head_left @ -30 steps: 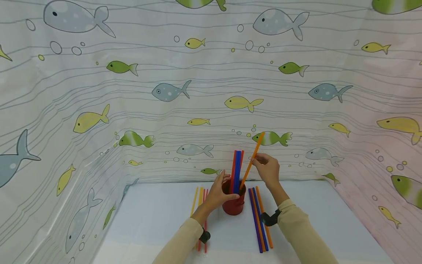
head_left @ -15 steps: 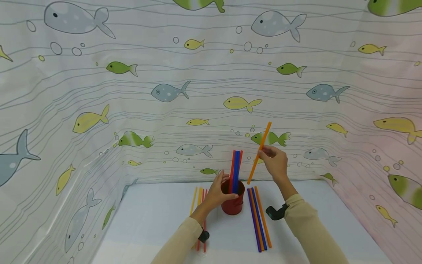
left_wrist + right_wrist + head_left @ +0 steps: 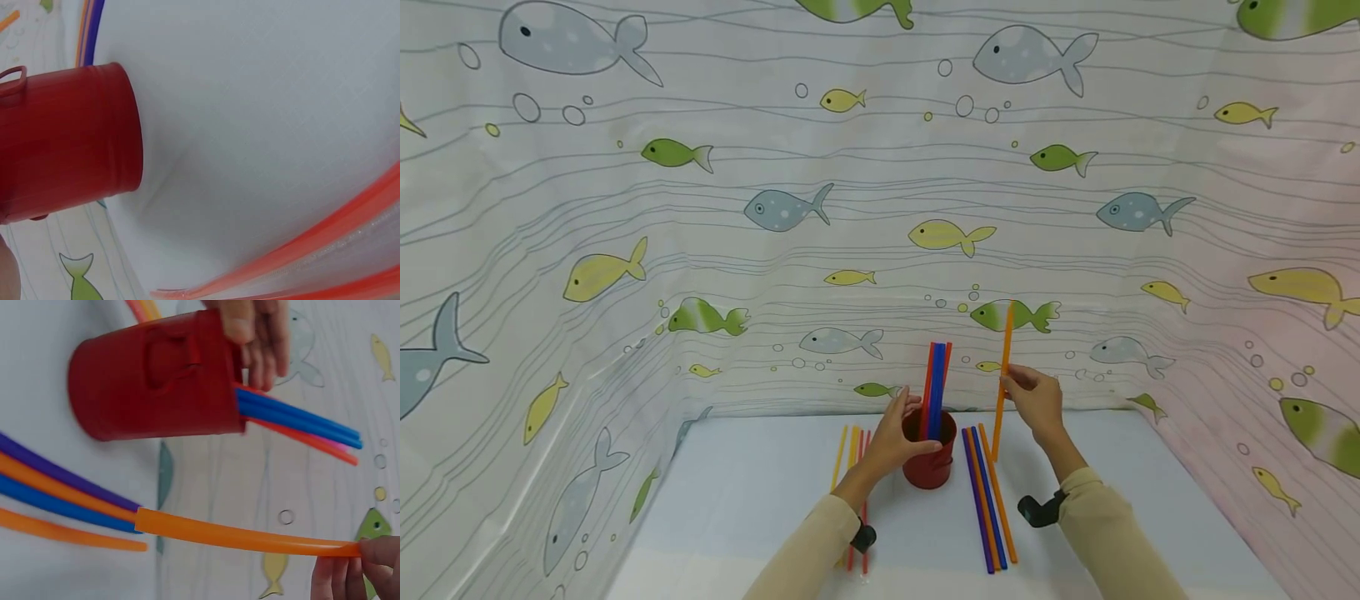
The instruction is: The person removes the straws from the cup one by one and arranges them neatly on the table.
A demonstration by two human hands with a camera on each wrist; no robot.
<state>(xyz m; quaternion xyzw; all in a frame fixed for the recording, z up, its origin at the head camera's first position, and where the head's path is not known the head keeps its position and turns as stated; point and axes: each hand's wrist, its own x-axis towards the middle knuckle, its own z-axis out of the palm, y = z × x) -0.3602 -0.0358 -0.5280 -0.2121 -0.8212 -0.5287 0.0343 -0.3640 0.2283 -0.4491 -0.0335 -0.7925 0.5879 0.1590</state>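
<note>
Right fingers (image 3: 379, 551) in pinch on orange straw (image 3: 250, 539), cup's (image 3: 125, 394) straws (image 3: 300, 417) outside left wrist view

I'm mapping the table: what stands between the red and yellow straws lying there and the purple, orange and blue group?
In the head view, the red bucket, with the left hand at its rim; nearer the person, bare white tabletop.

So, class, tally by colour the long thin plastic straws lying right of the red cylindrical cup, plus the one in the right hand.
Purple straw: 1
Blue straw: 1
Orange straws: 3, one in the right hand
Total: 5
</note>
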